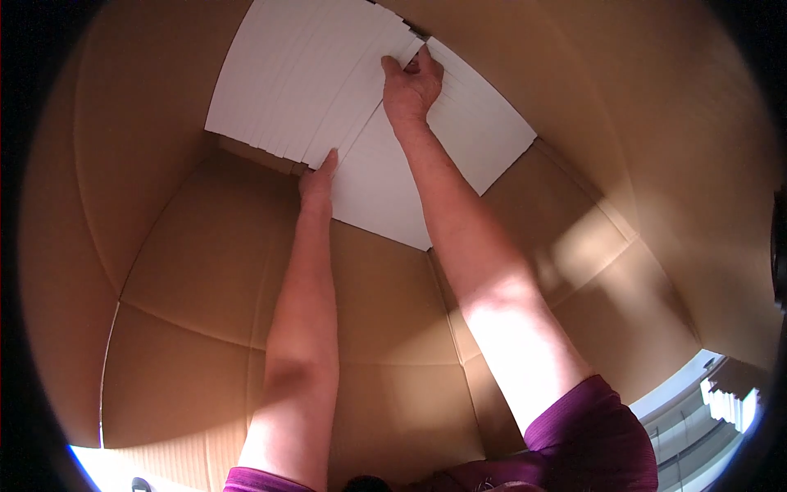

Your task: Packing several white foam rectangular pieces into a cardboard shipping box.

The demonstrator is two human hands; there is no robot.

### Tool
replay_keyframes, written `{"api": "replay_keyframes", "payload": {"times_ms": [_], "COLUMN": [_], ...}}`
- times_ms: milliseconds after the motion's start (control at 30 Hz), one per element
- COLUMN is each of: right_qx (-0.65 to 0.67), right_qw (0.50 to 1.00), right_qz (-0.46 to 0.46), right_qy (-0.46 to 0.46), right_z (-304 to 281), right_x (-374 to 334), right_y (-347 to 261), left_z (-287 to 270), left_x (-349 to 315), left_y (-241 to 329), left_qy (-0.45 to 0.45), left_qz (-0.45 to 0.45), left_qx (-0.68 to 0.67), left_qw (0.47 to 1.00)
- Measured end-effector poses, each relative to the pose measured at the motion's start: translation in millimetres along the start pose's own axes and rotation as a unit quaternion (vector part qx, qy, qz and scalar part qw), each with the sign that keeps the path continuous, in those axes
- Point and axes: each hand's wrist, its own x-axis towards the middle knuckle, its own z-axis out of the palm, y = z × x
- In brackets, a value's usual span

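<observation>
Flat white card sheets [303, 74] lie stacked deep in a large brown cardboard box, many thin edges showing side by side at the left. Toward the right, a broad white face [385, 180] of the stack is exposed. At its near edge is my left hand [317, 187], thumb laid on top and the other fingers tucked out of sight around the edge. My right hand [412, 88] grips the far edge, with thumb and fingers bent over it; its fingertips are partly hidden. Both arms reach down into the box.
Tall brown box walls surround my arms, with the right wall [656, 107] and left wall [61, 246] close by. Creased cardboard [377, 287] lies between my arms. Past the box rim at lower right, a bright patch of the room shows.
</observation>
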Motion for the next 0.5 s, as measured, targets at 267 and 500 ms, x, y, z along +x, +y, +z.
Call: {"api": "replay_keyframes", "payload": {"times_ms": [267, 500], "right_qx": [0.184, 0.217], "right_qw": [0.976, 0.958], "right_qz": [0.062, 0.118], "right_qy": [-0.102, -0.145], "right_z": [-11, -28], "right_x": [10, 10], "right_y": [21, 9], "left_z": [5, 3], "left_x": [-6, -5], "left_y": [2, 2], "left_qy": [0.007, 0.055], "left_qz": [0.026, -0.017], "left_qx": [0.000, 0.061], "left_qw": [1.000, 0.996]}}
